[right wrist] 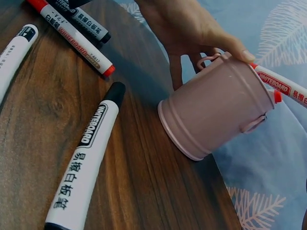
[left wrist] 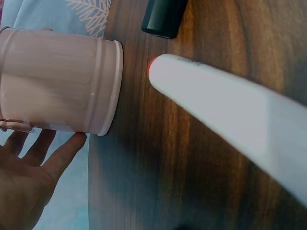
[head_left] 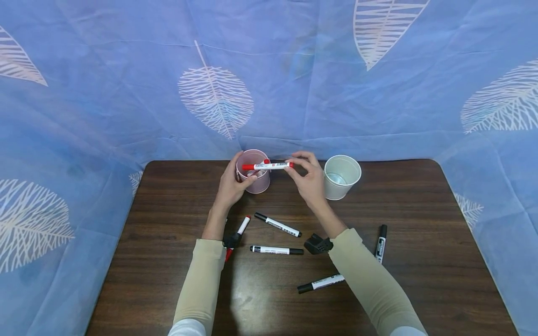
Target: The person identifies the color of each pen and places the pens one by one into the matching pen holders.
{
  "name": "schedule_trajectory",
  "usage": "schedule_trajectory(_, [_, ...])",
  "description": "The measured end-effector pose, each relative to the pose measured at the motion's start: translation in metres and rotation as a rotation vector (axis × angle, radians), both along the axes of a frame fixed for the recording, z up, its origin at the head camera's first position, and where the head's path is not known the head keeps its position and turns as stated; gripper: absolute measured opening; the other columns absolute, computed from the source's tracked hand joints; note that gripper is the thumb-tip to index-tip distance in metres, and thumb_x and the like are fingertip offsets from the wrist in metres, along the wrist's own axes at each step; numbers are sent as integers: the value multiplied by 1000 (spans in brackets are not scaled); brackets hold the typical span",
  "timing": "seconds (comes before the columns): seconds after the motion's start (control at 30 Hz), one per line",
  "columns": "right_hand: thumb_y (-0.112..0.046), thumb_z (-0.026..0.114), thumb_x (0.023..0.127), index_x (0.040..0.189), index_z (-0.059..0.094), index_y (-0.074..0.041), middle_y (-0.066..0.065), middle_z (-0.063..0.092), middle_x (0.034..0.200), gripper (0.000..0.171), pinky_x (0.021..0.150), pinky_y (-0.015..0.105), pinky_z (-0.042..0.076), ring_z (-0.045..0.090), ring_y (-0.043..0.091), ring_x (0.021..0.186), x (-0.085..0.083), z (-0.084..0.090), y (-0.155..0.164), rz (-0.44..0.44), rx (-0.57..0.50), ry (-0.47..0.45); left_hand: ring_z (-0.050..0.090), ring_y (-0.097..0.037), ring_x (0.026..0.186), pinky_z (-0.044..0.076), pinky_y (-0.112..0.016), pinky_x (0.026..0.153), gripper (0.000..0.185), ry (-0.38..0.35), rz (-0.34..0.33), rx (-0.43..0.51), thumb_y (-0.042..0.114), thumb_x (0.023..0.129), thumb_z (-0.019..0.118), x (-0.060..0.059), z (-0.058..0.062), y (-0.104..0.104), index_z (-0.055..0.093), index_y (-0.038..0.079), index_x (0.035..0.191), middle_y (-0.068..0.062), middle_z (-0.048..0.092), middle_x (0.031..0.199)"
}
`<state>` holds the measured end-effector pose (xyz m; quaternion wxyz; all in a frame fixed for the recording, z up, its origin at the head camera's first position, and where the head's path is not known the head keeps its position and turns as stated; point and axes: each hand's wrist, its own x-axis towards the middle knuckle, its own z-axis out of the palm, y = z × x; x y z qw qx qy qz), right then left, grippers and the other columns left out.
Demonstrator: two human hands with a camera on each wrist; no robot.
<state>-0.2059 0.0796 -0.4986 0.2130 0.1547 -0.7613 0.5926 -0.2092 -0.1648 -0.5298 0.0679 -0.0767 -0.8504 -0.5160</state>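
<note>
Right hand pinches a red whiteboard marker level over the pink cup, near the tabletop's far edge; left hand wraps the cup. Step: loading. Next, judged: tip it down into the mouth. Right wrist view alone shows the cup's side handles.

A dark wood-grain tabletop with rounded far corners carries a pink cup at its far edge and a white cup to the right of it. Nearer lie four black-capped markers and one red-capped marker, scattered apart. The forearms cover part of two of them
</note>
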Motion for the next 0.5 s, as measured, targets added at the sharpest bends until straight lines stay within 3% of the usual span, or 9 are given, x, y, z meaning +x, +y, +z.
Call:
schedule_trajectory(0.23, [-13, 82, 82, 100, 78, -8, 7, 63, 117, 19, 101, 39, 41, 56, 24, 117, -1, -1, -2, -39, 38, -27, 48, -27, 131, 36, -45, 109, 84, 19, 3, 2, 28, 84, 81, 0, 0, 0, 35, 18, 154, -13, 46, 147])
schedule_trajectory(0.5, [-20, 82, 84, 101, 79, -9, 4, 63, 116, 21, 99, 40, 41, 56, 21, 116, -3, 0, -6, -52, 97, -49, 47, -27, 132, 36, -47, 109, 84, 9, 4, 1, 27, 85, 81, 1, 1, 0, 34, 18, 155, -13, 45, 148])
